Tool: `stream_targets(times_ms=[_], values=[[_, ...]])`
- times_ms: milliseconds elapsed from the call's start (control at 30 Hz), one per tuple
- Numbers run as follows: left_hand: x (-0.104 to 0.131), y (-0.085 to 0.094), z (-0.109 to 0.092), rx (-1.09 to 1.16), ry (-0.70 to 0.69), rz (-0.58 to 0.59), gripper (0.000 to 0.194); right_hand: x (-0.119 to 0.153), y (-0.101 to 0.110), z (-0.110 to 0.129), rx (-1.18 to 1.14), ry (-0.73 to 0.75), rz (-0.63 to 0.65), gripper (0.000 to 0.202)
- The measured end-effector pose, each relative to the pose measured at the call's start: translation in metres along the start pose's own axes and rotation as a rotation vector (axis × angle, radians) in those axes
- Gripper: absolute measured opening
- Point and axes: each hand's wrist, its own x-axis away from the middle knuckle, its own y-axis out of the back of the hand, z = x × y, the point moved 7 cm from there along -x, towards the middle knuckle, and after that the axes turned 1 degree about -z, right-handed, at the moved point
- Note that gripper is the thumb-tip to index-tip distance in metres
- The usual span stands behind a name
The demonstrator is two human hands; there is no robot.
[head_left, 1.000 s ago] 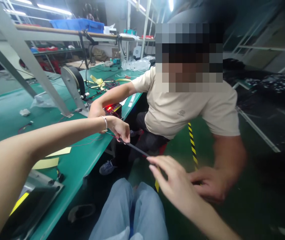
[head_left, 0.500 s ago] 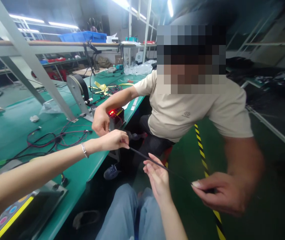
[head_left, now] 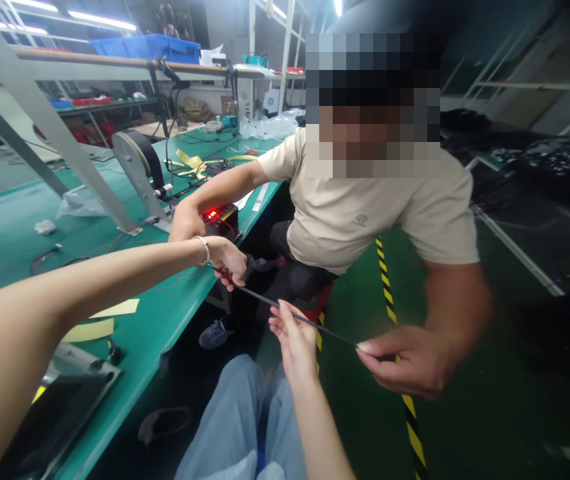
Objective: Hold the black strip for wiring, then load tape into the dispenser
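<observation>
- Since one second ago, the right hand (head_left: 295,337) has swung in from the side and turned, so its palm side shows. Now you can see the dark cord (head_left: 257,295) run on past it to the co-worker's hand (head_left: 409,363).
- That right hand pinches the middle of the cord, thumb over it and fingers under. I cannot tell how hard it squeezes.
- Back of it, the left hand (head_left: 229,261) is curled up, pinching the cord near its fingertips. Something red peeks out there, too small to name.
- Held in the air over the gap beside the worktop (head_left: 165,307), the cord slopes down from left hand to right hand, then to the co-worker's fingertips. It runs nearly straight.
- It looks thin and light, so I think it weighs very little. It is likely bendy, and may slide through loose fingers.
- Fingertips seem best for it: a firm pinch near the ends, a soft one in the middle. A hard yank could hurt something so thin.
- Farther off, a box with red lights (head_left: 222,220) sits on the worktop, near a big wheel (head_left: 152,163).
</observation>
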Motion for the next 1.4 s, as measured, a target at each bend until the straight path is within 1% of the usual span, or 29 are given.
stream_targets(times_ms=[67,100,133,200,267,300,367,400,467,500,567,600,633,700,767,900,933,1000,1067,1100,1133,1167,1200,1267,1300,1333,1367,1400], values=[[0.005,-0.015,0.005,-0.018,0.087,0.228,0.019,0.003,0.0,-0.002,0.003,-0.029,-0.003,0.042],[0.008,-0.021,0.006,-0.019,0.117,0.312,0.015,0.005,0.0,-0.003,0.002,-0.044,0.001,0.041],[0.011,-0.023,0.006,-0.015,0.132,0.359,0.011,0.006,0.001,-0.004,-0.001,-0.059,0.006,0.041],[0.015,-0.025,0.003,-0.013,0.133,0.375,0.01,0.009,0.003,-0.005,-0.006,-0.09,0.023,0.041],[0.019,-0.023,-0.003,-0.037,0.109,0.315,0.014,0.012,0.009,-0.005,-0.009,-0.099,0.043,0.045],[0.021,-0.021,-0.007,-0.061,0.087,0.256,0.018,0.013,0.013,-0.003,-0.008,-0.091,0.05,0.047],[0.028,-0.017,-0.018,-0.116,0.033,0.093,0.028,0.016,0.023,0.002,-0.016,-0.046,0.04,0.051],[0.032,-0.015,-0.026,-0.151,-0.016,-0.003,0.031,0.017,0.03,0.006,-0.029,-0.013,0.02,0.052],[0.041,-0.017,-0.049,-0.248,-0.197,-0.178,0.035,0.019,0.042,0.015,-0.07,0.067,-0.043,0.053],[0.045,-0.022,-0.062,-0.295,-0.312,-0.233,0.036,0.02,0.048,0.02,-0.092,0.114,-0.079,0.052],[0.048,-0.035,-0.084,-0.35,-0.515,-0.266,0.034,0.021,0.055,0.028,-0.115,0.199,-0.138,0.05],[0.046,-0.042,-0.091,-0.347,-0.565,-0.249,0.031,0.021,0.057,0.03,-0.116,0.232,-0.163,0.049],[0.041,-0.046,-0.094,-0.322,-0.571,-0.217,0.028,0.021,0.058,0.032,-0.112,0.255,-0.183,0.048],[0.029,-0.051,-0.096,-0.243,-0.53,-0.153,0.025,0.019,0.059,0.034,-0.097,0.278,-0.207,0.045],[0.018,-0.052,-0.093,-0.116,-0.465,-0.07,0.028,0.016,0.06,0.034,-0.076,0.292,-0.213,0.043],[0.003,-0.064,-0.081,0.184,-0.271,0.237,0.034,0.011,0.058,0.033,-0.049,0.307,-0.212,0.038],[0.001,-0.068,-0.079,0.212,-0.213,0.302,0.034,0.011,0.058,0.034,-0.05,0.305,-0.217,0.038],[-0.003,-0.072,-0.075,0.204,-0.119,0.389,0.031,0.011,0.056,0.034,-0.064,0.276,-0.236,0.036],[-0.004,-0.072,-0.074,0.176,-0.084,0.441,0.028,0.011,0.054,0.033,-0.091,0.209,-0.259,0.035],[-0.005,-0.07,-0.074,0.158,-0.09,0.433,0.026,0.011,0.054,0.033,-0.095,0.175,-0.275,0.034],[-0.005,-0.064,-0.075,0.127,-0.12,0.38,0.026,0.011,0.054,0.034,-0.085,0.152,-0.294,0.033],[-0.004,-0.055,-0.077,0.072,-0.177,0.271,0.026,0.011,0.055,0.035,-0.062,0.144,-0.313,0.032],[-0.001,-0.043,-0.079,-0.016,-0.257,0.115,0.027,0.011,0.055,0.036,-0.029,0.143,-0.323,0.033],[0.019,-0.024,-0.087,-0.251,-0.456,-0.228,0.03,0.01,0.054,0.038,0.029,0.147,-0.3,0.037],[0.034,-0.021,-0.09,-0.371,-0.557,-0.363,0.031,0.01,0.052,0.038,0.042,0.142,-0.27,0.04],[0.049,-0.024,-0.092,-0.477,-0.649,-0.454,0.031,0.009,0.05,0.037,0.046,0.135,-0.236,0.043],[0.061,-0.03,-0.093,-0.563,-0.722,-0.505,0.03,0.009,0.048,0.035,0.046,0.128,-0.21,0.045],[0.071,-0.039,-0.092,-0.63,-0.778,-0.531,0.029,0.01,0.047,0.035,0.048,0.129,-0.194,0.046]])
